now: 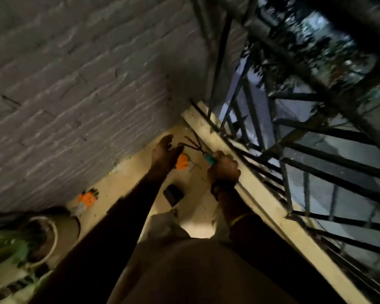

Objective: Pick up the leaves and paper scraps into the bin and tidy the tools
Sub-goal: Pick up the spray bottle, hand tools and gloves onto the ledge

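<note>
Right hand (224, 168) is fisted tight round the teal handle (209, 160) of a three-prong hand cultivator (192, 145). The tool is up off the floor (198, 218) at the far corner of the balcony, just beside the cream ledge (272, 207) under the railing (279, 159). Its prongs point away from me, toward the brick wall (75, 84).

Left hand (166, 150) is out ahead, fingers spread and loose, nothing in it. Its fingertips are near the prongs; I can't tell if they touch, the frame is dark and smeared.

Handling, my read:
- Light tool, stiff metal tines with pointed ends, weight biased to the head.
- The handle is the right hold and the current grip looks secure.
- If I bring the left hand in, I take the neck behind the tines, never the tips.
- Set it down tines-down or against the wall so it doesn't roll.

This looks like the tool-tidying part.

On the floor:
- An orange object (182, 161) sits partly under the left hand; I can't identify it.
- A pale bit (192, 166) lies just beside it, maybe paper.
- An orange-and-black item (88, 198) lies near the wall, possibly gloves.
- A dark boxy thing (173, 194) sits between my forearms; bin or dustpan, can't tell.

Potted plant (51, 235) is at lower left, well apart from the tool.
</note>
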